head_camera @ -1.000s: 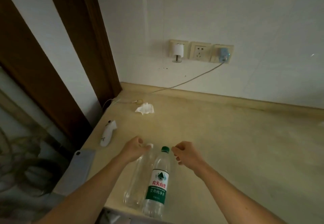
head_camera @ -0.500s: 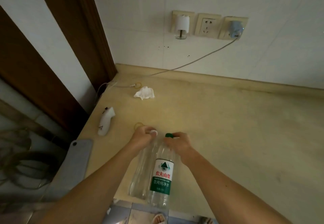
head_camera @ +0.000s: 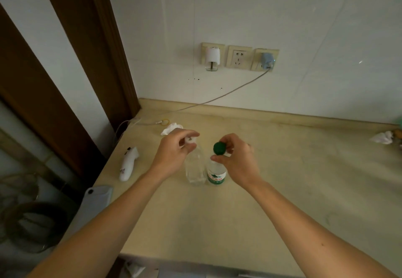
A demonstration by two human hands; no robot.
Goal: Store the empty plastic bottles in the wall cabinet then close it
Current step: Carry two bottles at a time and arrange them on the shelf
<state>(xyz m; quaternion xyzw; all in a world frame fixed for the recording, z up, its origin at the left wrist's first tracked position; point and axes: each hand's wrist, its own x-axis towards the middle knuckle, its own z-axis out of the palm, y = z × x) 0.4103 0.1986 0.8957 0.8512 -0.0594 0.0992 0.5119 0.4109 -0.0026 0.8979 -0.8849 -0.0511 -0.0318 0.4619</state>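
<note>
The left hand [head_camera: 174,151] pinches the white-capped neck of a clear unlabelled bottle [head_camera: 194,169]; the right hand [head_camera: 237,158] curls round the green cap [head_camera: 219,148] of a labelled water bottle [head_camera: 215,174]; both bottles appear upright, side by side on the beige desk [head_camera: 282,179].

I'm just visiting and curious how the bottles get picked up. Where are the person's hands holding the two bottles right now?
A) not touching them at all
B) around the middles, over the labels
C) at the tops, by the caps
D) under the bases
C: the left hand pinches the white cap of the clear bottle, and the right hand grips the green-capped bottle at its neck.
</note>
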